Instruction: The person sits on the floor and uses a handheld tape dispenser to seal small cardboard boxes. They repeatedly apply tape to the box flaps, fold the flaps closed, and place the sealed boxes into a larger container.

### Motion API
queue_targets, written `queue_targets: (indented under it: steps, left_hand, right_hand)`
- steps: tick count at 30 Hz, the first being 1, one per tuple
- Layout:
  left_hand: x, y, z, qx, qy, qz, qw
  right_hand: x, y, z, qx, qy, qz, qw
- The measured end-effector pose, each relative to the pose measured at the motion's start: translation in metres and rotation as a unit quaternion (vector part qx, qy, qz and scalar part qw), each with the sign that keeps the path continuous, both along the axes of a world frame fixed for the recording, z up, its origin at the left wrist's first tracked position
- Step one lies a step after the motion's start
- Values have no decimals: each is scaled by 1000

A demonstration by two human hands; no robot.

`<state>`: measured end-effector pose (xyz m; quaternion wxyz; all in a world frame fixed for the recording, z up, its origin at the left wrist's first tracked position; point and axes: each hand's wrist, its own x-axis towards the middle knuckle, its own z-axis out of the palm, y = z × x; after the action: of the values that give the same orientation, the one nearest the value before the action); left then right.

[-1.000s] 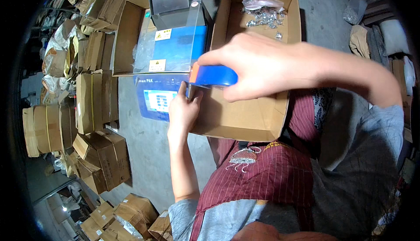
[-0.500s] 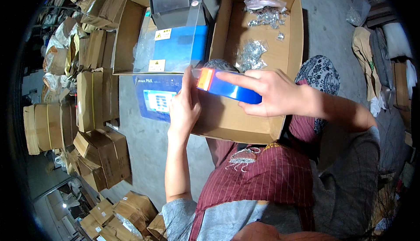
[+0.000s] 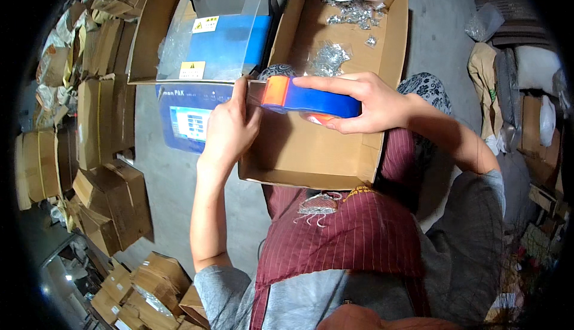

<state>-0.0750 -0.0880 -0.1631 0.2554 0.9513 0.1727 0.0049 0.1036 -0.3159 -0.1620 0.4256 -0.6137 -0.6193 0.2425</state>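
Note:
My right hand (image 3: 379, 104) grips a blue tape dispenser (image 3: 326, 98) with an orange cutter end, thumb below and index finger stretched along its top. A short, see-through strip of tape (image 3: 255, 93) runs from the orange end toward my left hand (image 3: 232, 125). The left fingers are closed at the strip's end, beside the front corner of a blue packaging machine (image 3: 179, 114); the fingertips partly hide the tape. Beneath the dispenser is an open cardboard box (image 3: 317, 171) resting at my knees.
Small clear bags of metal parts (image 3: 332, 59) lie in the box, with more bags (image 3: 356, 14) farther back. A clear plastic cover (image 3: 239, 43) stands over the machine. Stacked cartons (image 3: 113, 204) line the left side. Wrapped goods (image 3: 532, 67) stand at the right.
The dispenser has turned more level and its orange end sits slightly farther from my left fingers. The whole view has shifted, moving the boxes and machine left and up in the picture.

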Motion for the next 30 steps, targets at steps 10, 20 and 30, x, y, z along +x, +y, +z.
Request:
queue_targets:
  steps: [10, 20, 30]
  left_hand:
    - [7, 2, -1, 60, 87, 38, 994]
    - [1, 7, -17, 21, 29, 9, 999]
    - [-18, 16, -20, -257, 77, 90, 959]
  right_hand:
    - [1, 13, 1, -11, 19, 0, 1000]
    - [-3, 6, 8, -45, -29, 9, 999]
    - [1, 24, 21, -70, 155, -37, 985]
